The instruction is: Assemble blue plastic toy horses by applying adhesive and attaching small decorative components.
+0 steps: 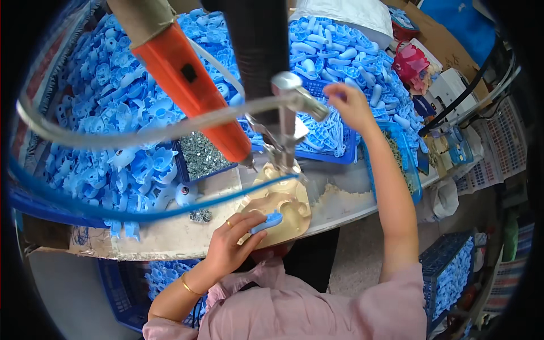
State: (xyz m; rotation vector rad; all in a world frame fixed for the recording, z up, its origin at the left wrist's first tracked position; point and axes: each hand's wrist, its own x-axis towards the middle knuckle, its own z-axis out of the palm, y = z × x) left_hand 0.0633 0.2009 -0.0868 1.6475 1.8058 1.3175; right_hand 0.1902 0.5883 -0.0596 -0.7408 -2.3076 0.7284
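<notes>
My left hand (229,243), wearing a ring, is closed on a small light-blue plastic part (266,222). It holds the part over a gold-coloured moulded fixture (294,211) at the table's front edge. My right hand (352,106) reaches out above a blue basket (326,157) of thin light-blue parts. Its fingers are drawn together, and whatever may be between them cannot be made out. An orange power screwdriver (195,93) hangs tilted over the table, its tip just above the back of the fixture. Beside it stands a metal clamp-like mechanism (286,130), blurred and partly covering the fixture.
Light-blue shells (107,113) heap up at left, and rounded blue pieces (340,48) at back right. A dark tray of small screws (201,156) sits left of the fixture. A clear hose (153,133) and blue tube (141,216) cross overhead. Below right stands a crate (447,249).
</notes>
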